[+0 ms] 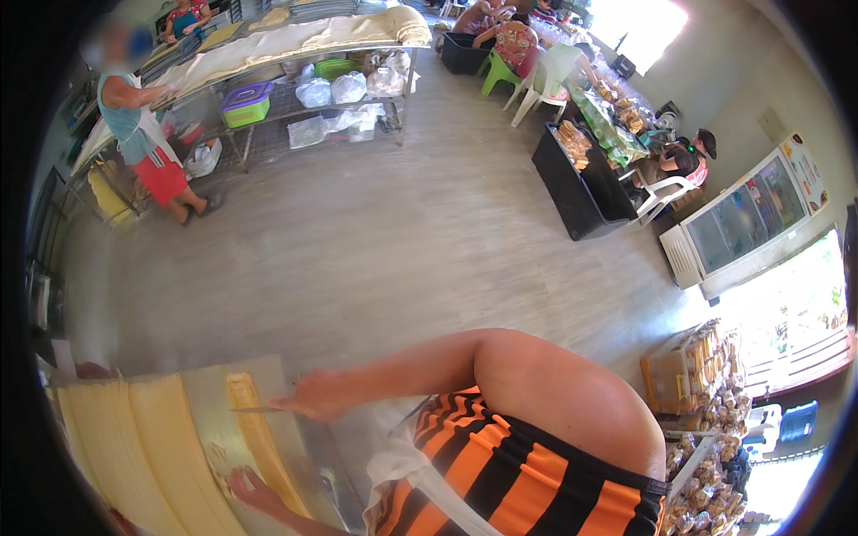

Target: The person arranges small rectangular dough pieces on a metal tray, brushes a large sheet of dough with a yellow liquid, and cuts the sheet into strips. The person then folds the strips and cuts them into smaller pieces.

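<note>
My right hand (pixel 315 396) is closed around the handle of a knife (pixel 255 409). Its thin blade lies across a narrow strip of yellow dough (pixel 261 439), towards the strip's far end. My left hand (pixel 254 492) rests low over the worktable between that strip and the wider dough, fingers stretched out, holding nothing that I can see. Small dough scraps (pixel 217 457) lie just beyond its fingertips. Wide, long folds of pale yellow dough (pixel 150 447) cover the left part of the worktable (pixel 284 380).
A co-worker (pixel 138 116) stands at a long rack table (pixel 295 45) covered with dough. Seated people work along the far right, near a black bin (pixel 581 192) and white chair (pixel 661 192). A glass-door fridge (pixel 746 219) and stacked bagged bread (pixel 710 482) stand on the right.
</note>
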Demonstrator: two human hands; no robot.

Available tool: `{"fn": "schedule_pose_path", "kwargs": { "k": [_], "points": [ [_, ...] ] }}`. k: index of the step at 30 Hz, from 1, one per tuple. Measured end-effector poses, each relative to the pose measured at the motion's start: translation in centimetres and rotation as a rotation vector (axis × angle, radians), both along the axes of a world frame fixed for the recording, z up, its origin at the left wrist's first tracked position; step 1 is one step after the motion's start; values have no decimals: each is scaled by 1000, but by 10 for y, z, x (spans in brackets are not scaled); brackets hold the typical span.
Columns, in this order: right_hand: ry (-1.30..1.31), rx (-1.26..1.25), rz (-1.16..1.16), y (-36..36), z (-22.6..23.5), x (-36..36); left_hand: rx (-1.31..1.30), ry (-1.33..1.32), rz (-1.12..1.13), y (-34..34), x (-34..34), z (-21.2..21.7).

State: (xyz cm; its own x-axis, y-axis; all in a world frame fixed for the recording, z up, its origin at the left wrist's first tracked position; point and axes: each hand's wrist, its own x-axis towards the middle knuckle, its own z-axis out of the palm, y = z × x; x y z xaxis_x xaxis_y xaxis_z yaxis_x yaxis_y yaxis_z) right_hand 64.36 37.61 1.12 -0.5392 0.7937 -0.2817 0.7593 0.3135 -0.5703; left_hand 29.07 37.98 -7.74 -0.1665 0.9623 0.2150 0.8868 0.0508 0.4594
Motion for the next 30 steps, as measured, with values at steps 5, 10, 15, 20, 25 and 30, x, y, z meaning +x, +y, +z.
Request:
{"fn": "schedule_pose_path", "kwargs": {
  "k": [5, 10, 15, 20, 25, 30],
  "points": [
    [16, -35, 19, -5, -7, -15, 110, -64, -53, -24, -5, 3],
    [33, 12, 10, -9, -27, -31, 107, -92, -89, -46, -6, 2],
    [58, -61, 32, 4, -30, -55, 109, -90, -3, -63, -4, 10],
    [-58, -59, 88, 3, -20, -60, 143, -63, 79, -87, -7, 29],
    [-33, -45, 88, 3, -12, -68, 183, -62, 153, -105, -15, 31],
    [-87, -13, 110, 2, -2, -78, 211, -92, 169, -109, -10, 28]
  ]
}}
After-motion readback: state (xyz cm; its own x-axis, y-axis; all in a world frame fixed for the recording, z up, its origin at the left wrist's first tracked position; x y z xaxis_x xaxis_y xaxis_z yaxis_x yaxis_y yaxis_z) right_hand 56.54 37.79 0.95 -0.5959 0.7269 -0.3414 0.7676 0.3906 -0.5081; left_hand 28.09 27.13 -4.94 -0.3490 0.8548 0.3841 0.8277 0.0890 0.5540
